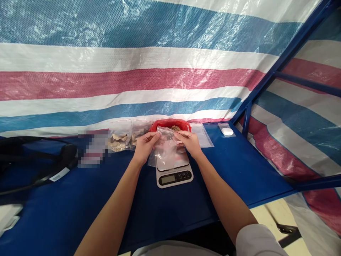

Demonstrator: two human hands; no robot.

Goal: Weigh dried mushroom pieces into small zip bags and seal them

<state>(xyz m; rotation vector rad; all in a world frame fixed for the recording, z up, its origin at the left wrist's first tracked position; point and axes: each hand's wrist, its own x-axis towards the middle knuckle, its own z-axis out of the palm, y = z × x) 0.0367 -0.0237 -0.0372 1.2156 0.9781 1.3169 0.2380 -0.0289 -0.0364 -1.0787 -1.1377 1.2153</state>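
Note:
Between my two hands a clear plastic bag hangs by its upper edge, over a white digital kitchen scale. My left hand pinches the bag's left side, and my right hand pinches its right side. The bag looks flat, with nothing visible in it. Much of the scale's plate is hidden behind it. Just beyond my fingers sits a red plastic bag with tan dried pieces in its mouth. Left of my left hand lie clear bags of dried brownish slices.
Flat clear bags lie right of the red bag. A small bag with a white round object is farther right. Black cables and a dark device occupy the left. Striped sheeting and a blue metal frame bound the blue table.

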